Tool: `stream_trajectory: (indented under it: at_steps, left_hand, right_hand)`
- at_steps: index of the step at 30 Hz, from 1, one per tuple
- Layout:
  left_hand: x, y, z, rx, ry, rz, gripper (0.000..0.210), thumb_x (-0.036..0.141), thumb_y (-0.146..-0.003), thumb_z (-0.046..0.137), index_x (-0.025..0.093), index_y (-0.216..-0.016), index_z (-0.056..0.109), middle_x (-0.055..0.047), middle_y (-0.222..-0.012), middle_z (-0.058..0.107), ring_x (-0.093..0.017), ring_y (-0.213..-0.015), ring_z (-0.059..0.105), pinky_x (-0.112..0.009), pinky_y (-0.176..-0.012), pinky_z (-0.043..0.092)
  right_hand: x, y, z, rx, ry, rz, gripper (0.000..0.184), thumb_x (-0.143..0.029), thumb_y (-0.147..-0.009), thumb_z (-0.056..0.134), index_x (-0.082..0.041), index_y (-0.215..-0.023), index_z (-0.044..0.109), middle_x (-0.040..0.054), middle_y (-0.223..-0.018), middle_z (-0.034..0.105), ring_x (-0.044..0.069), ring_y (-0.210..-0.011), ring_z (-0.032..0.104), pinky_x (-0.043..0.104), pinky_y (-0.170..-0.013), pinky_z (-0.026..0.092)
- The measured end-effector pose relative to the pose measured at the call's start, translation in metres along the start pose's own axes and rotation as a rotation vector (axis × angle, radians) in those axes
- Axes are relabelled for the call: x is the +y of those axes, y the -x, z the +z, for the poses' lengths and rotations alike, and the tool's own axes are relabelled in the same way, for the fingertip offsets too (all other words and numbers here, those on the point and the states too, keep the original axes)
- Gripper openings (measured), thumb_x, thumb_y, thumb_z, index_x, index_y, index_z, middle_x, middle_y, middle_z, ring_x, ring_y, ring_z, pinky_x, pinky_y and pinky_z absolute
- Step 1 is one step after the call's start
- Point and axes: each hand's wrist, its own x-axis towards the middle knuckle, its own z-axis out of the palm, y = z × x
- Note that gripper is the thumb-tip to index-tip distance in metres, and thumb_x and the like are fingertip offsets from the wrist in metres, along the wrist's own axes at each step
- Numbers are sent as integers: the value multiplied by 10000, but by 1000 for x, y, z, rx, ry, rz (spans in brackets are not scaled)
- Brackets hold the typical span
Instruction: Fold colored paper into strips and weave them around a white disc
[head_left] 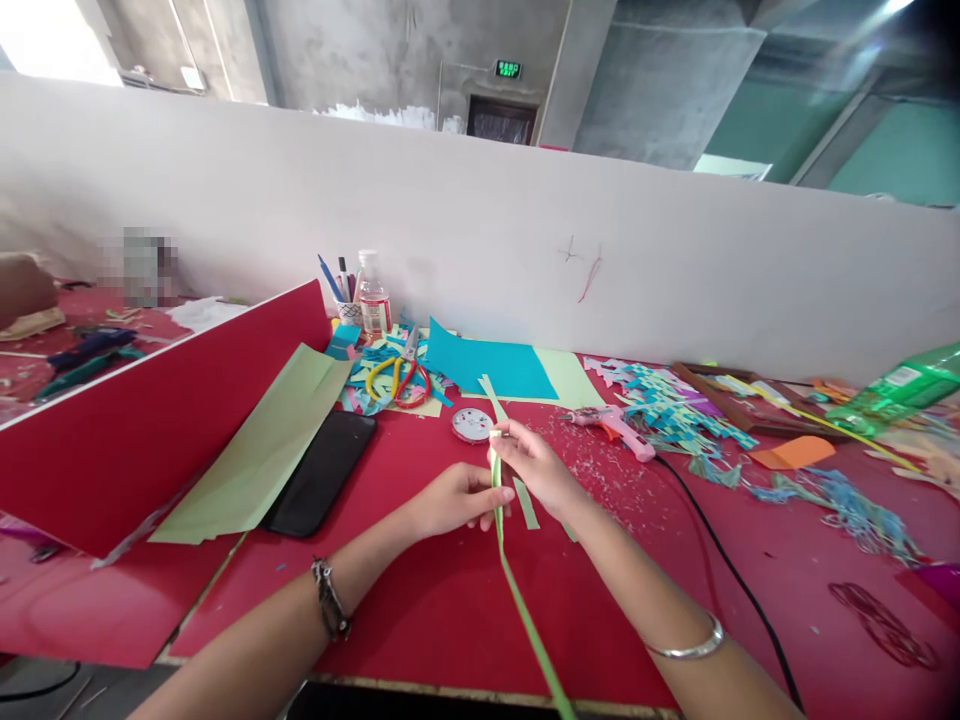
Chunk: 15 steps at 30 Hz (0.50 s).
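A white partition [480, 230] stands behind my red tabletop [420, 630], in front of bare grey walls. My right hand [531, 464] pinches the upper end of a narrow light-green strip [526, 615], just in front of a round white disc [472, 426]; my left hand [456, 498] closes thumb and fingers on it slightly lower. Its tail hangs toward me past the table edge. It looks like paper: I judge it nearly weightless, limp along its length, quick to crease or tear, hardly slippery. Best held lightly with fingertips, flat across the width, close to the end. A pink glue gun [619, 428] lies beyond my right hand.
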Motion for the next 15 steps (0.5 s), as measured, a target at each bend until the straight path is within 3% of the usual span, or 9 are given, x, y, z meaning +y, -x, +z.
stream_trajectory:
  at_steps: [7, 15]
  left_hand:
    - [2, -1, 0, -40, 40, -26, 418, 486, -771, 438, 102, -668, 567, 49, -445, 435, -39, -405, 395, -161, -436, 320]
    - [3, 1, 0, -48, -62, -46, 452, 515, -773, 405, 116, -619, 549, 58, -402, 395, -40, -374, 326, -176, -408, 249]
  right_hand:
    - [8, 5, -3, -30, -101, 4, 336, -480, -797, 404, -174, -663, 434, -45, -569, 439, 72, -510, 405, 211, -506, 331]
    - [10, 7, 0, 41, -143, 12, 225, -379, -761, 494, -187, -651, 459, -58, -524, 414, 72, -489, 389, 204, -476, 306]
